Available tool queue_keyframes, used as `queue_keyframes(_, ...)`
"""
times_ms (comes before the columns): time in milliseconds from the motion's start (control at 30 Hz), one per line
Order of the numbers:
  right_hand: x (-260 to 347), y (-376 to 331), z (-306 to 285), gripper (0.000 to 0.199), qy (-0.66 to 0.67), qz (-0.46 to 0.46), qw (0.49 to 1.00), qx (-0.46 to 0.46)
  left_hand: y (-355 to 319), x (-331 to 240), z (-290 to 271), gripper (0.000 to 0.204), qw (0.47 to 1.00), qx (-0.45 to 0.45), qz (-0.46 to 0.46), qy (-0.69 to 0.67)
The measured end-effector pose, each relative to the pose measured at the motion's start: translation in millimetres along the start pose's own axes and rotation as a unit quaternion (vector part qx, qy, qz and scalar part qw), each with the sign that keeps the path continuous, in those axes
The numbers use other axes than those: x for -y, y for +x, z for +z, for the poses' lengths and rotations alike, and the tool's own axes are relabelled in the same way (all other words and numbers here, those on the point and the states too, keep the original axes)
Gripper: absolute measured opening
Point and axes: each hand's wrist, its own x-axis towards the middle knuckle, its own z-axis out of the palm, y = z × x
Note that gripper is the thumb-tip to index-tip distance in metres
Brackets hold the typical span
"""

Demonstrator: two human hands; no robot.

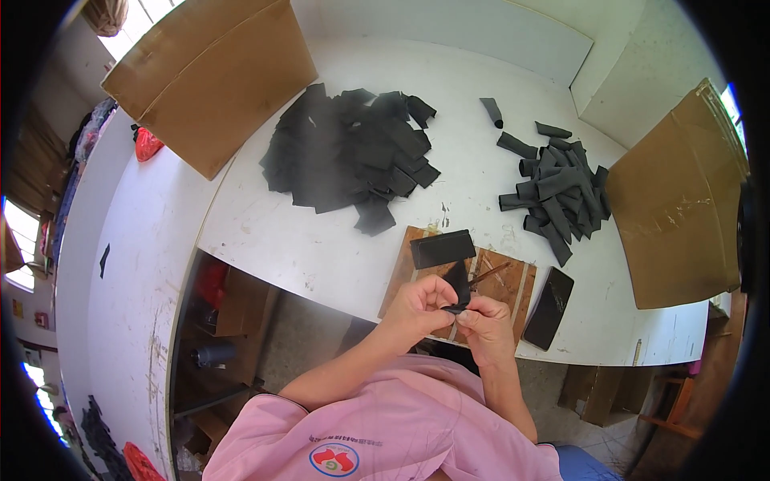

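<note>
Over the front edge of the table, my left hand (423,307) and my right hand (488,325) pinch a small black fabric piece (458,278) between thumbs and fingers. One end of it stands up in a point; the part between my fingertips is mostly hidden. Beneath lies a brown wooden board (395,290) with pale strips. A flat black rectangular piece (443,249) rests at the board's far edge. Beside my right hand, a thin dark stick-like tool (491,272) lies on the board.
A heap of flat black fabric pieces (345,152) spreads across the table's middle. Right of it sits a pile of black fabric tubes (561,188). A dark smartphone (549,309) lies right of the board. Cardboard boxes stand at the left (212,80) and right (682,200).
</note>
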Motion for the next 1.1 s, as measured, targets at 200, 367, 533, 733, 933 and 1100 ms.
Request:
queue_keyframes(200, 3, -2, 6, 0.011, 0.174, 0.084, 0.978, 0.078, -1, 6, 18, 0.014, 0.982, -0.158, 0.067, 0.080)
queue_keyframes(367, -7, 4, -10, 0.012, 0.059, 0.042, 0.997, 0.034, 1, 14, 8, 0.018, 0.983, -0.107, 0.101, 0.105)
queue_keyframes(533, -4, -6, -8, 0.015, 0.062, -0.023, 0.996, 0.058, -2, -7, -5, 0.036, 0.983, 0.165, -0.036, -0.075)
queue_keyframes(733, 19, -9, 3, 0.006, -0.069, -0.163, 0.982, 0.060, -21, -19, 28, 0.040, 0.995, 0.103, -0.005, 0.008)
queue_keyframes(933, 34, -10, 16, 0.008, -0.327, -0.350, 0.878, -0.001, -5, 1, 44, 0.017, 0.940, -0.136, 0.275, 0.151)
queue_keyframes(1100, 64, -14, 35, 0.005, -0.427, -0.360, 0.828, -0.056, 0, -33, 46, 0.016, 0.989, -0.085, 0.116, -0.044)
